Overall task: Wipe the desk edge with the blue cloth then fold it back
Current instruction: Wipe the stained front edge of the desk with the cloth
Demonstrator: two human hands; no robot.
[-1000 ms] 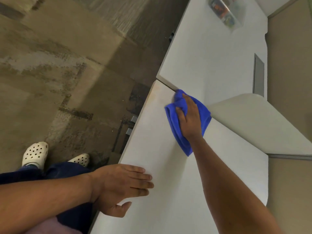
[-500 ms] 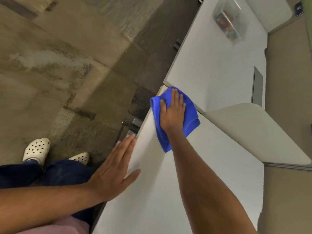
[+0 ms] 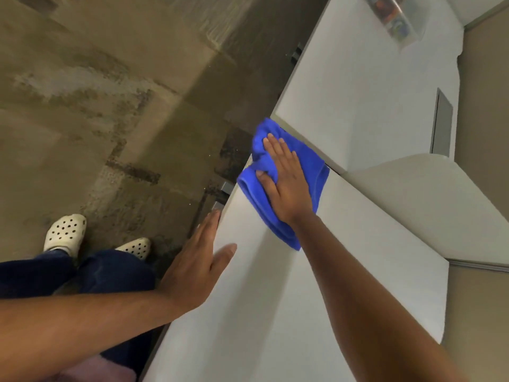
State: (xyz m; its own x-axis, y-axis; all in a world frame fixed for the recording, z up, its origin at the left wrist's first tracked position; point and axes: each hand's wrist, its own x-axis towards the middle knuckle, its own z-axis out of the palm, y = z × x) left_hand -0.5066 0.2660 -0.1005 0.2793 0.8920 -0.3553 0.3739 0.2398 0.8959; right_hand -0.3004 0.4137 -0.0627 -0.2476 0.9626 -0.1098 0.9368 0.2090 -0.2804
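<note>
The blue cloth [image 3: 316, 177] lies bunched at the far left corner of the white desk [image 3: 344, 271], partly hanging over the desk's edge. My right hand [image 3: 283, 183] presses flat on top of the cloth, fingers pointing away from me and the thumb pinching a fold. My left hand [image 3: 198, 260] rests flat along the desk's left edge nearer to me, fingers together and thumb spread onto the top, holding nothing.
A second white desk [image 3: 358, 78] adjoins beyond the corner, with a clear plastic box [image 3: 394, 15] at its far end. A beige partition [image 3: 413, 194] rises at the right. Carpeted floor [image 3: 110, 106] and my feet in white clogs [image 3: 66, 234] lie to the left.
My right hand has slid the cloth leftwards from the desk top to the corner at the edge. My left hand has turned from lying across the desk to lying along its edge.
</note>
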